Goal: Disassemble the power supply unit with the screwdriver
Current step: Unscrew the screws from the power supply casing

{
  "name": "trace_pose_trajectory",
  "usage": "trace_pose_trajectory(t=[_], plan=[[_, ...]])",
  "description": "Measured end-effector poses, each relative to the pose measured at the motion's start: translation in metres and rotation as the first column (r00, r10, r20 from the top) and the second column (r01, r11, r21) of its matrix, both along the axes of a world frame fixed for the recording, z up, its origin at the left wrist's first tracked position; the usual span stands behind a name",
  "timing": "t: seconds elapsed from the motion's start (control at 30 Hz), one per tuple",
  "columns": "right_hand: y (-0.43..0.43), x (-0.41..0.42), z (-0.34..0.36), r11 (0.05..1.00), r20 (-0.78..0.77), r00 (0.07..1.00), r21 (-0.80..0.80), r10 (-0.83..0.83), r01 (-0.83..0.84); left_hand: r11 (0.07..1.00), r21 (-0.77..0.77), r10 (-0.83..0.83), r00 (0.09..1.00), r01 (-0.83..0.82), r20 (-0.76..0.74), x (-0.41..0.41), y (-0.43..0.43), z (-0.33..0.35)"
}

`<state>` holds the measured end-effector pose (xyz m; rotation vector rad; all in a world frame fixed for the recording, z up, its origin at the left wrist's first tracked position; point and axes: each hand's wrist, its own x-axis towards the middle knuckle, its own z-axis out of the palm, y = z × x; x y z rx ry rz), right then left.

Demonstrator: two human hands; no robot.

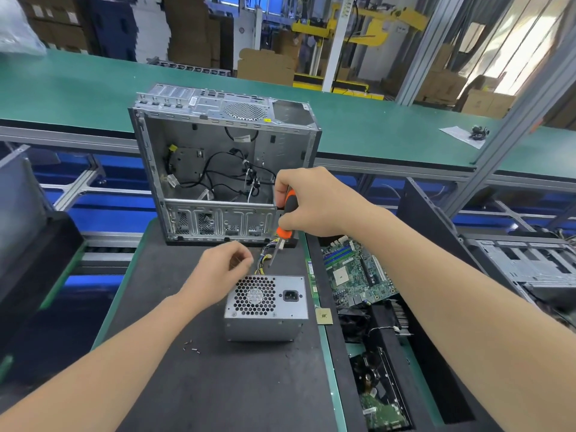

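Observation:
The grey metal power supply unit point(265, 310) stands on the black mat, its honeycomb fan grille and power socket facing me, with coloured cables rising from its far side. My right hand point(308, 201) grips the orange-and-black screwdriver point(285, 219), held nearly upright with its tip pointing down at the unit's far top edge. Just above the unit's top left corner, my left hand point(223, 266) has its fingers curled and pinched together; a small item between the fingertips cannot be made out.
An open, emptied computer case point(218, 157) stands behind the unit. A few loose screws point(190, 345) lie on the black mat point(202, 385) at the front left. A motherboard point(355, 272), a CPU chip point(323, 315) and other parts fill the tray on the right. Green conveyor point(78, 88) behind.

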<state>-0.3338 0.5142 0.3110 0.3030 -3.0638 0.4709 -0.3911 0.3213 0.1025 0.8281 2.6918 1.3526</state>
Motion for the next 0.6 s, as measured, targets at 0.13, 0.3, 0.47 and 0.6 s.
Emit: trace_pose_trajectory(t=[0.13,0.3,0.47,0.6], plan=[[-0.016,-0.004,-0.008,0.998,-0.005,1.000,-0.057,0.023,-0.023,0.984,-0.079,0.166,0.984,-0.161,0.070,0.005,-0.043,-0.014],[-0.045,-0.006,-0.021,0.992,0.019,0.997,-0.102,0.076,-0.074,0.951,-0.274,0.207,0.951,-0.140,0.230,0.039,-0.102,-0.050],[-0.066,-0.004,-0.032,0.987,0.042,0.991,-0.105,0.130,-0.125,0.926,-0.356,0.222,0.941,-0.122,0.256,0.077,-0.132,-0.080],[-0.071,0.001,-0.040,0.982,0.045,0.987,-0.117,0.154,-0.148,0.918,-0.353,0.270,0.938,-0.182,0.219,0.088,-0.128,-0.094]])
